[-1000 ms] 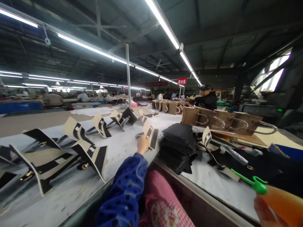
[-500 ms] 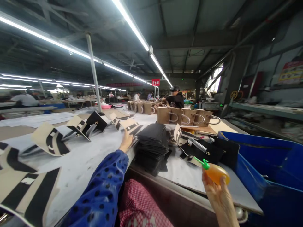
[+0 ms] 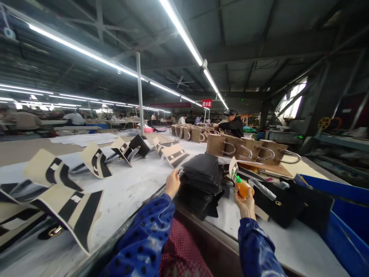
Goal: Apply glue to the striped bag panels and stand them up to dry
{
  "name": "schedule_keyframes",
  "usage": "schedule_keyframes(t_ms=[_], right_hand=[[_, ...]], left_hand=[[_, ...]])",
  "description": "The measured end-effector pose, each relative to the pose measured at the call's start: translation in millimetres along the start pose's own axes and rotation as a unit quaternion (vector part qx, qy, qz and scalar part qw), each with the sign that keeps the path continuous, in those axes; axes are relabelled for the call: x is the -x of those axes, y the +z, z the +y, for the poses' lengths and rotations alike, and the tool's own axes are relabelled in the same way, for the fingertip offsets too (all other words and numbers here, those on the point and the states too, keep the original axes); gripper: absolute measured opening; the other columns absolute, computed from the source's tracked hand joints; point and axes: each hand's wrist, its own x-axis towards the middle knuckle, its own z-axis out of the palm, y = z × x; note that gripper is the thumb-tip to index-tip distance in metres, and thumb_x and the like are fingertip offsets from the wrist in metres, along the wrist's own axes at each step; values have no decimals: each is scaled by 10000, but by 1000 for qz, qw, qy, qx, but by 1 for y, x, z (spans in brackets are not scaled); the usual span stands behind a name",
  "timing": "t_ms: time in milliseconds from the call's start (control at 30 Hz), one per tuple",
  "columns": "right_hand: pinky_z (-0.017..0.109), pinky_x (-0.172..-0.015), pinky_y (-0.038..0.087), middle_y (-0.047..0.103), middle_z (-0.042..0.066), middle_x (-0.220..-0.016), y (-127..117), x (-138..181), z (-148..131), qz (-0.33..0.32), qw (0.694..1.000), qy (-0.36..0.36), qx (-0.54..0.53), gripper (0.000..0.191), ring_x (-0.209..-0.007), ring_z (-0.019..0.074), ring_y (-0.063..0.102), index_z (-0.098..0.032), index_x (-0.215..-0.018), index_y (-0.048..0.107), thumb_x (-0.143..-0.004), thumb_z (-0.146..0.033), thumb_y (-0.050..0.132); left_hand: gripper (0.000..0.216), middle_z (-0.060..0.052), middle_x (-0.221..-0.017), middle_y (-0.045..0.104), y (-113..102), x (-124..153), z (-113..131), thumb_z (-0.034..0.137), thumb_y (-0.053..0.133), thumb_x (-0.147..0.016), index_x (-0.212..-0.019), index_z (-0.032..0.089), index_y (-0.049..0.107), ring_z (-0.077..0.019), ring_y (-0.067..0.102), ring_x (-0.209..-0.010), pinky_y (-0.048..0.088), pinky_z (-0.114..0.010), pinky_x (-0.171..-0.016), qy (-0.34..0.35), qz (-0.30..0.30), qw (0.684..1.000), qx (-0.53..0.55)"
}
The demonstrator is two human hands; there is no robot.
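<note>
Orange bottle (image 3: 243, 188) nearer striped panel (image 3: 233, 165), partly hidden

On the worktop (image 3: 127, 196), panels (image 3: 67, 204) are spread across the left side, with another lying just behind the stack of sheets (image 3: 201, 169), which sits near the front edge. The left hand (image 3: 173, 183) is at the stack's left side; whether it touches is hard to tell. Right of the stack, the right hand (image 3: 244, 202) holds a bottle (image 3: 245, 188) in front of bag pieces (image 3: 285, 209). A bin (image 3: 350, 207) lies farther right. Bags (image 3: 248, 148) stand in rows behind, a co-worker (image 3: 236, 125) beyond them.
</note>
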Motion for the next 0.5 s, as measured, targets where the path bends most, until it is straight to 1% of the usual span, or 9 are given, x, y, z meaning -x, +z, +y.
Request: schedule_keyframes(t_ms=[67, 133, 233, 300, 367, 433, 467, 500], right_hand=[[340, -728, 583, 637, 69, -1133, 1, -3, -4, 39, 999, -9, -3, 322, -880, 173, 652, -166, -1217, 595, -972, -373, 618], [338, -727, 584, 638, 68, -1131, -2, 2, -10, 64, 998, -17, 0, 313, -879, 172, 653, -166, -1215, 596, -971, -360, 621], [320, -702, 583, 643, 62, -1107, -12, 24, -19, 69, 997, -24, 8, 299, -850, 161, 653, -163, -1204, 600, -973, -352, 621], [293, -661, 579, 648, 55, -1072, -22, 48, -24, 54, 998, -22, 15, 291, -805, 146, 650, -159, -1195, 601, -978, -353, 616], [263, -611, 575, 655, 50, -1040, -32, 78, -28, 30, 999, -16, 23, 296, -746, 126, 646, -154, -1200, 597, -985, -357, 605], [238, -570, 583, 666, 53, -1023, -42, 111, -29, 3, 1000, -6, 30, 328, -688, 109, 646, -154, -1229, 582, -976, -361, 617], [231, -560, 594, 672, 53, -1018, -47, 129, -28, -11, 999, 2, 33, 360, -666, 103, 650, -162, -1248, 573, -956, -360, 645], [222, -561, 606, 679, 51, -1013, -51, 146, -26, -23, 999, 12, 36, 402, -654, 100, 657, -177, -1265, 565, -923, -353, 685]], left_hand=[[309, -94, -1249, 651, 0, 0, 0, 336, 629, -958, -1222, 175, 624, -241, 654, -1085, 558, -471, -932, 1, -5, 1000, 9], [303, -93, -1245, 652, -1, -1, 1, 336, 627, -959, -1217, 176, 626, -239, 655, -1081, 559, -467, -930, 2, -11, 1000, 25], [292, -90, -1229, 660, -6, -1, 6, 339, 627, -959, -1201, 175, 632, -232, 661, -1061, 560, -462, -924, 8, -20, 998, 55], [299, -92, -1245, 653, -11, 9, 13, 345, 624, -960, -1206, 176, 630, -241, 651, -1088, 545, -478, -948, 19, -13, 997, 77], [317, -101, -1297, 626, -14, 35, 23, 353, 601, -970, -1236, 181, 613, -263, 613, -1169, 504, -513, -1005, 37, 2, 994, 100], [316, -111, -1329, 604, -11, 79, 33, 349, 543, -992, -1260, 188, 594, -276, 571, -1236, 453, -531, -1063, 58, -6, 991, 124], [304, -117, -1287, 626, -7, 106, 38, 333, 502, -1000, -1245, 180, 600, -274, 586, -1220, 450, -517, -1071, 69, -31, 988, 136], [295, -126, -1237, 656, 0, 134, 42, 321, 493, -987, -1219, 199, 628, -273, 609, -1195, 457, -477, -1077, 78, -74, 983, 147]])
